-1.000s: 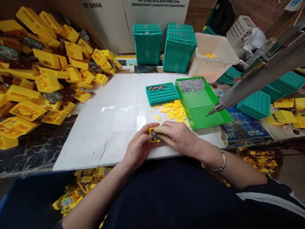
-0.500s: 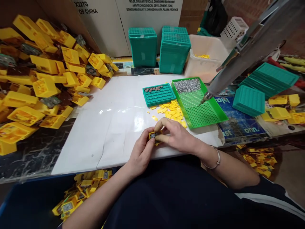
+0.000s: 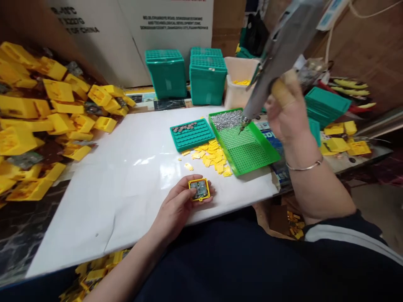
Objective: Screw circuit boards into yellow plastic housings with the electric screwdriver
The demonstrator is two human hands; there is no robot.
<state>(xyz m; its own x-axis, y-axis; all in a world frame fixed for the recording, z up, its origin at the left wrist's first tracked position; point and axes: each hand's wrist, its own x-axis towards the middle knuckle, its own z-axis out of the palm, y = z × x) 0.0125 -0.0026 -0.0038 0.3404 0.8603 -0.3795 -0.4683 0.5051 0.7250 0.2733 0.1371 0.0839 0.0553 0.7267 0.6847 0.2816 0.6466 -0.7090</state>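
My left hand (image 3: 176,201) holds a small yellow plastic case (image 3: 201,200) over the front part of the white board, its open side facing up. Inside the case sits a circuit board (image 3: 201,188), with my thumb pressing on its left side. My right hand (image 3: 288,111) is closed around a grey electric screwdriver (image 3: 270,63) that slants down from above. The screwdriver's bit (image 3: 242,128) points at the green tray (image 3: 256,161), over the edge of the metal screws (image 3: 228,119) in it. A few fingers are hidden behind the tool.
Loose yellow flat pieces (image 3: 210,157) lie between the tray and a teal ridged tray (image 3: 192,136) with small brown round parts. Many yellow cases (image 3: 59,105) are heaped at the left. Stacks of teal trays (image 3: 166,75) and a whitish bin (image 3: 234,92) stand behind.
My right hand has left the yellow case and moved up and right onto the screwdriver, which now stands steeper and further left. The left hand keeps the case. The head view has shifted.
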